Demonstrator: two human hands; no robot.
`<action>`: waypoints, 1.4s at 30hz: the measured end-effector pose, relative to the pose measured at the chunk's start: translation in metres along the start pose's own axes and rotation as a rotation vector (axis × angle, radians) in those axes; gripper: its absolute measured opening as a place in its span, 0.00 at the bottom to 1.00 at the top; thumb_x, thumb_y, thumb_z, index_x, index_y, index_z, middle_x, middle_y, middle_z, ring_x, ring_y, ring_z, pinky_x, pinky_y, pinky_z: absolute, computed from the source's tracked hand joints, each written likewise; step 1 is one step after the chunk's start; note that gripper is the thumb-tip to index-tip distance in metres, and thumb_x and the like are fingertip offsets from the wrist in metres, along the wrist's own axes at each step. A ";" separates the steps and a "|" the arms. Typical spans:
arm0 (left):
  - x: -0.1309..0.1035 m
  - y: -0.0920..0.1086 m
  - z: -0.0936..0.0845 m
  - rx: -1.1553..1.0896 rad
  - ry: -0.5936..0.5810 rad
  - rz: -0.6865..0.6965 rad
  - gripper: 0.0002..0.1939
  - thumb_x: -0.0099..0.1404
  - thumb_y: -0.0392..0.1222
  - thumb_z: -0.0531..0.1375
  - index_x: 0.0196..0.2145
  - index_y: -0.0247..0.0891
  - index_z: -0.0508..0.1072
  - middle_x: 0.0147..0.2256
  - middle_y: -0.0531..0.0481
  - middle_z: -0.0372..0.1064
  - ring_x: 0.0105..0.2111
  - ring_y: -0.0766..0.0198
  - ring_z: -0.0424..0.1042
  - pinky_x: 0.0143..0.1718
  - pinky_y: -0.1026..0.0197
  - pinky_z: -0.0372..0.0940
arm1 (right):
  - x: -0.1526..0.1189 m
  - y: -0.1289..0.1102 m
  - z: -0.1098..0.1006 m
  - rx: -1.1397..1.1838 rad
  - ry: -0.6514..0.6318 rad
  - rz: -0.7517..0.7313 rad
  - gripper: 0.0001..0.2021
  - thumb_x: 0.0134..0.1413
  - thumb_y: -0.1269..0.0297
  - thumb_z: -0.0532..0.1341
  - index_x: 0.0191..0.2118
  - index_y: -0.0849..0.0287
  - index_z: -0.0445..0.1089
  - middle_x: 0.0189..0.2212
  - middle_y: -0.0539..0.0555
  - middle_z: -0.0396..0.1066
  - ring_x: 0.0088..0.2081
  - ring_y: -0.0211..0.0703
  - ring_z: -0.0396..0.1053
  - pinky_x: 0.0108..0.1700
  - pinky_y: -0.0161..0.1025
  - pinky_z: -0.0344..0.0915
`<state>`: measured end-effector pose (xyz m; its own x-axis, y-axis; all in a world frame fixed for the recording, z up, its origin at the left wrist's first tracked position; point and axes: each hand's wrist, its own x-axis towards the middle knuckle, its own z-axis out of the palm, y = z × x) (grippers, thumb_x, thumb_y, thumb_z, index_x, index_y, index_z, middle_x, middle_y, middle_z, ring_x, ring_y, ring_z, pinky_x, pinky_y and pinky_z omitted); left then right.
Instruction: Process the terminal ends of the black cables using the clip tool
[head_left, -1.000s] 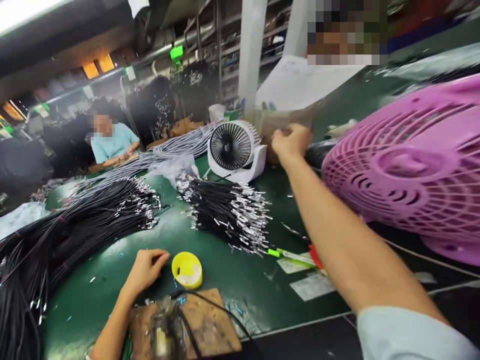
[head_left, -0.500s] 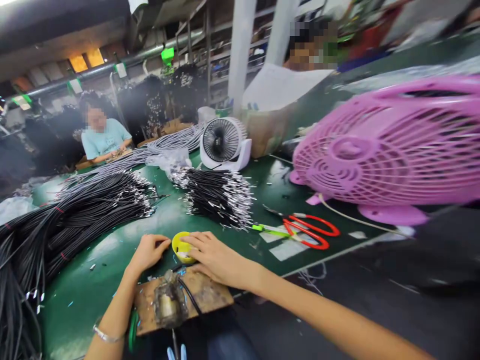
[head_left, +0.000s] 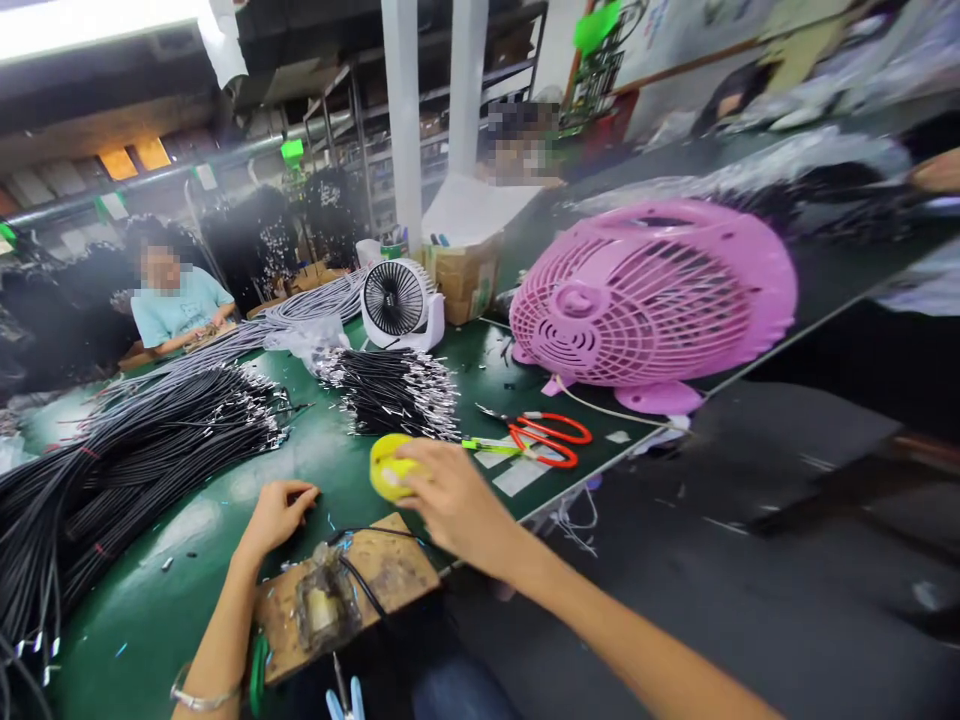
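My right hand (head_left: 461,505) grips a small round yellow dish (head_left: 388,468) by its near side. The dish is tilted, with small pale and dark bits inside, over the green tabletop. My left hand (head_left: 277,515) rests on the table left of it, fingers loosely bent and apart, with nothing visible in them. Between my forearms lies a wooden board (head_left: 397,565) carrying a grimy metal fixture (head_left: 324,605) with a black cable. Blue-handled pliers (head_left: 345,700) show at the bottom edge, and a green handle-like loop (head_left: 259,672) is beside the board.
Black cable bundles (head_left: 172,430) cover the left side; a shorter bundle (head_left: 397,392) lies ahead. Red-handled scissors (head_left: 551,438) lie right of it. A white fan (head_left: 401,305) and a pink fan (head_left: 637,310) stand behind. A person (head_left: 180,300) sits across the table.
My right hand has taken hold of the yellow dish, lifted it and tipped it, away from my left hand. My left hand stays on the table. The camera view has turned to the right.
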<state>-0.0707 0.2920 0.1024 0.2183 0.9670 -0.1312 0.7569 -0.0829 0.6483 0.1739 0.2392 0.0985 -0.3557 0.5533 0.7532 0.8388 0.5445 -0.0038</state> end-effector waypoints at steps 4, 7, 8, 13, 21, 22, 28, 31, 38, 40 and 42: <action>0.005 -0.007 0.001 -0.005 -0.003 -0.008 0.20 0.59 0.51 0.52 0.29 0.33 0.77 0.24 0.51 0.70 0.23 0.65 0.66 0.25 0.65 0.59 | -0.028 0.066 -0.024 -0.149 0.188 0.269 0.08 0.54 0.65 0.58 0.26 0.58 0.71 0.37 0.61 0.71 0.39 0.54 0.67 0.40 0.52 0.66; 0.009 -0.011 0.003 -0.008 0.009 -0.018 0.19 0.58 0.50 0.53 0.30 0.33 0.77 0.25 0.50 0.71 0.22 0.65 0.66 0.25 0.65 0.59 | -0.037 0.121 -0.020 -0.134 0.060 0.382 0.07 0.53 0.63 0.58 0.30 0.58 0.72 0.38 0.59 0.71 0.40 0.53 0.68 0.43 0.51 0.67; 0.011 -0.013 0.003 -0.008 0.012 -0.021 0.19 0.58 0.50 0.53 0.30 0.33 0.77 0.25 0.50 0.72 0.22 0.65 0.66 0.25 0.65 0.59 | -0.037 0.135 -0.014 -0.127 -0.053 0.395 0.07 0.52 0.64 0.58 0.30 0.59 0.73 0.39 0.59 0.72 0.41 0.53 0.68 0.44 0.50 0.67; 0.017 -0.023 0.005 -0.001 0.029 -0.031 0.19 0.58 0.51 0.54 0.31 0.33 0.77 0.25 0.49 0.73 0.21 0.65 0.66 0.24 0.65 0.59 | -0.019 0.176 0.024 -0.110 -0.212 0.411 0.04 0.49 0.71 0.61 0.29 0.63 0.73 0.37 0.61 0.74 0.41 0.52 0.70 0.44 0.46 0.67; 0.022 -0.032 0.004 0.015 0.015 -0.014 0.18 0.60 0.48 0.53 0.36 0.33 0.78 0.25 0.50 0.71 0.18 0.69 0.63 0.21 0.66 0.57 | 0.030 0.214 0.060 -0.160 -0.346 0.518 0.09 0.58 0.64 0.59 0.40 0.64 0.69 0.40 0.55 0.71 0.41 0.43 0.70 0.44 0.46 0.67; 0.022 -0.031 0.003 0.016 0.006 -0.014 0.18 0.60 0.48 0.53 0.36 0.33 0.77 0.25 0.50 0.71 0.19 0.68 0.64 0.21 0.66 0.57 | 0.035 0.215 0.061 -0.168 -0.349 0.529 0.09 0.59 0.63 0.58 0.42 0.64 0.69 0.41 0.55 0.70 0.42 0.43 0.70 0.44 0.46 0.67; 0.021 -0.025 -0.002 -0.009 -0.034 -0.029 0.17 0.58 0.47 0.55 0.35 0.33 0.77 0.24 0.51 0.69 0.19 0.67 0.63 0.22 0.66 0.58 | 0.040 0.198 0.038 -0.199 -0.295 0.544 0.06 0.57 0.69 0.58 0.38 0.65 0.71 0.40 0.60 0.72 0.44 0.48 0.68 0.47 0.45 0.65; 0.020 -0.023 -0.001 -0.028 -0.043 -0.053 0.17 0.58 0.49 0.55 0.35 0.34 0.77 0.22 0.52 0.68 0.19 0.66 0.63 0.21 0.66 0.58 | 0.012 0.170 0.017 -0.190 -0.225 0.547 0.10 0.58 0.69 0.54 0.38 0.64 0.73 0.39 0.62 0.73 0.42 0.51 0.69 0.45 0.45 0.65; 0.015 -0.020 0.000 -0.037 -0.009 -0.070 0.22 0.58 0.55 0.55 0.38 0.33 0.77 0.27 0.48 0.73 0.25 0.63 0.69 0.27 0.64 0.62 | -0.080 0.116 0.001 -0.193 -0.128 0.610 0.15 0.53 0.55 0.59 0.42 0.57 0.74 0.46 0.60 0.71 0.48 0.57 0.66 0.46 0.50 0.64; 0.013 -0.018 0.001 -0.029 0.011 -0.067 0.23 0.58 0.55 0.54 0.38 0.33 0.77 0.28 0.48 0.73 0.25 0.62 0.69 0.27 0.64 0.62 | -0.088 0.112 0.006 -0.214 -0.179 0.621 0.16 0.52 0.55 0.60 0.45 0.56 0.73 0.51 0.60 0.68 0.51 0.58 0.64 0.46 0.51 0.64; 0.012 -0.018 0.001 -0.020 0.025 -0.061 0.24 0.58 0.55 0.54 0.38 0.33 0.77 0.27 0.48 0.73 0.25 0.62 0.69 0.26 0.64 0.62 | -0.085 0.111 0.011 -0.212 -0.247 0.600 0.14 0.54 0.59 0.60 0.45 0.56 0.73 0.51 0.60 0.69 0.51 0.56 0.64 0.47 0.50 0.63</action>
<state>-0.0809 0.3049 0.0889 0.1566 0.9759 -0.1520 0.7555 -0.0192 0.6548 0.2925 0.2596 0.0272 0.1335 0.8624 0.4883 0.9739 -0.0229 -0.2259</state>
